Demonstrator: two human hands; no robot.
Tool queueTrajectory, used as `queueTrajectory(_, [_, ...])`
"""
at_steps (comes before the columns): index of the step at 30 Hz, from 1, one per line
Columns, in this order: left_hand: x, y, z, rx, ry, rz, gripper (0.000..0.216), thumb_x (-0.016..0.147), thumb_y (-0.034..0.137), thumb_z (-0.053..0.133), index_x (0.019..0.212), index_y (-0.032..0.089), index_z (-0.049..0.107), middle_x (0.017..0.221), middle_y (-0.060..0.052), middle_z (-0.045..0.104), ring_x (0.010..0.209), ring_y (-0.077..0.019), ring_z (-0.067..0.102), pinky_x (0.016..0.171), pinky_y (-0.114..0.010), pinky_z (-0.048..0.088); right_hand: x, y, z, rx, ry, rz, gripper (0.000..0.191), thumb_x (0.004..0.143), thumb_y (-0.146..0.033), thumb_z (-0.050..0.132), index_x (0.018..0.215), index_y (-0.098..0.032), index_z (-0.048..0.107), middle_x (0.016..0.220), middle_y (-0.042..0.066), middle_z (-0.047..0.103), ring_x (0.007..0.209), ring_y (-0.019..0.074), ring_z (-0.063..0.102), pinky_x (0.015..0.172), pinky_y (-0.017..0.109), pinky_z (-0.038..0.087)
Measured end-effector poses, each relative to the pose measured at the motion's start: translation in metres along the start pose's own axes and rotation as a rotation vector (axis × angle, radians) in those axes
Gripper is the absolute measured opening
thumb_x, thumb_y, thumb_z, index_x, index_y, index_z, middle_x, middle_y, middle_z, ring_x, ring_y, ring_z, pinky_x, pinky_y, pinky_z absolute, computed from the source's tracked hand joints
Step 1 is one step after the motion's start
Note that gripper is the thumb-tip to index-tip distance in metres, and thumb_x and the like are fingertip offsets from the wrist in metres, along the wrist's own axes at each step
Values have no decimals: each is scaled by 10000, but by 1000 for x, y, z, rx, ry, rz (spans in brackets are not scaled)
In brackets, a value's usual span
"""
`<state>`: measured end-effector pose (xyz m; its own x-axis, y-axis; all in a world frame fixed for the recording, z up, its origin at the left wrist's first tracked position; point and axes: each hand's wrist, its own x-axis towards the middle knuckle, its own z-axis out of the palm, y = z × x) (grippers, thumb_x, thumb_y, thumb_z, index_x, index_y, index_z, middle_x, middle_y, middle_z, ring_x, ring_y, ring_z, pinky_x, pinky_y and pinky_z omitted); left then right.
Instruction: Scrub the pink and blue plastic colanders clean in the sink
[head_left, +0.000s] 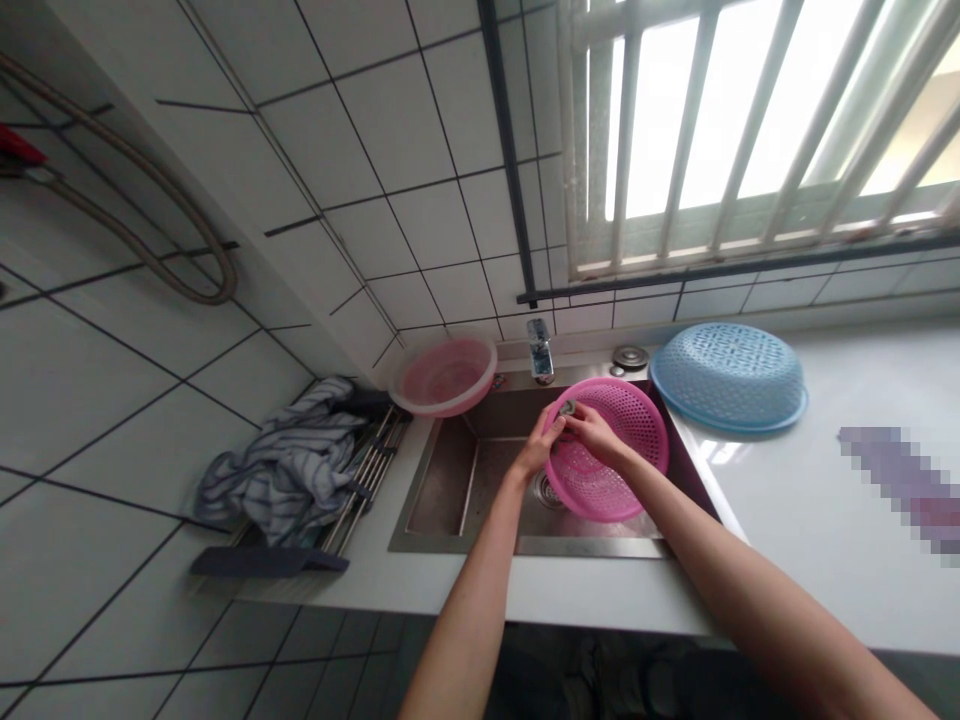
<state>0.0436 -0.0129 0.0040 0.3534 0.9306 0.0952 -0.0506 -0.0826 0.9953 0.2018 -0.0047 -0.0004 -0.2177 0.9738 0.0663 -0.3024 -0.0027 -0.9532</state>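
A pink colander [631, 430] sits in the steel sink [457, 543]. My left hand [538, 450] is at the colander's left rim, its fingers closed. My right hand [596, 436] reaches over the colander's inside, fingertips pinched together beside the left ones. Between the fingertips of both hands shows a small grey-green thing [568, 407], too small to name. Whether my left fingers also touch the rim, I cannot tell. The faucet [540, 352] stands just behind my hands; no water stream is visible.
Left of the faucet stands a pink basin [444, 376]. A blue basket [729, 378] lies upside down on the right counter [757, 500], near a blurred-out purple item [892, 470]. A striped cloth [292, 475] covers a metal rack [367, 475] at left. Behind is a barred window [705, 140].
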Motion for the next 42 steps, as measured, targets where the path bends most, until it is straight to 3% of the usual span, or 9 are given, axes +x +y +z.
queueTrajectory(4, [1,-4,2,30,-10,19,617,941,569,664,1473,272,566,1564,-107,548,1473,-293,480,1271,-460,312,3,-4,-7,52,131,-41,305,768,-427,757,916,-200,616,849,14,647,729,154,567,688,287,504])
queueTrajectory(11, [0,2,-11,104,17,5,600,951,574,632,1476,296,556,1505,-94,605,1423,-298,526,1268,-473,312,-9,13,8,-148,-363,170,287,727,-335,805,935,-176,687,854,43,693,666,166,596,610,303,504])
queueTrajectory(21, [1,-6,-16,95,-64,-23,749,752,425,888,1376,229,524,1338,-147,656,1226,-288,641,1138,-523,454,13,20,-12,-262,333,-135,295,817,-450,668,950,-190,629,890,48,699,793,213,615,724,324,497])
queueTrajectory(25, [-3,-6,-17,76,2,-108,846,735,435,904,1416,229,445,1294,-151,672,1147,-276,679,1099,-538,488,12,25,-4,-310,110,-184,251,829,-379,632,988,-186,650,972,60,708,855,221,627,796,340,508])
queueTrajectory(29, [-2,-2,-14,27,96,-81,944,771,479,868,1543,276,365,1527,-161,552,1369,-296,571,1213,-525,386,9,34,8,-340,-80,-244,177,793,-270,596,938,-193,661,907,39,694,802,200,594,773,322,499])
queueTrajectory(32, [-5,2,-19,37,121,-77,849,800,554,821,1524,280,473,1625,-136,469,1494,-309,451,1273,-492,304,6,41,14,-362,-200,-188,134,823,-298,626,900,-192,659,849,33,685,750,186,577,715,303,490])
queueTrajectory(36, [-14,4,-32,19,98,-155,693,841,643,740,1384,222,653,1527,-143,590,1439,-343,516,1254,-513,334,3,47,24,-388,-417,-114,224,823,-324,707,987,-172,697,925,60,720,776,190,603,723,302,497])
queueTrajectory(39, [-15,4,-34,47,106,-120,648,825,644,756,1287,191,721,1423,-139,678,1372,-349,574,1238,-515,358,4,45,28,-342,-320,-155,245,846,-372,704,992,-175,688,967,70,724,823,203,621,755,311,505])
queueTrajectory(42, [-12,2,-27,28,115,-84,623,870,629,721,1319,197,713,1444,-123,671,1387,-337,568,1244,-492,354,7,33,21,-247,-21,-183,273,869,-446,677,952,-189,643,910,50,693,783,197,605,711,303,499])
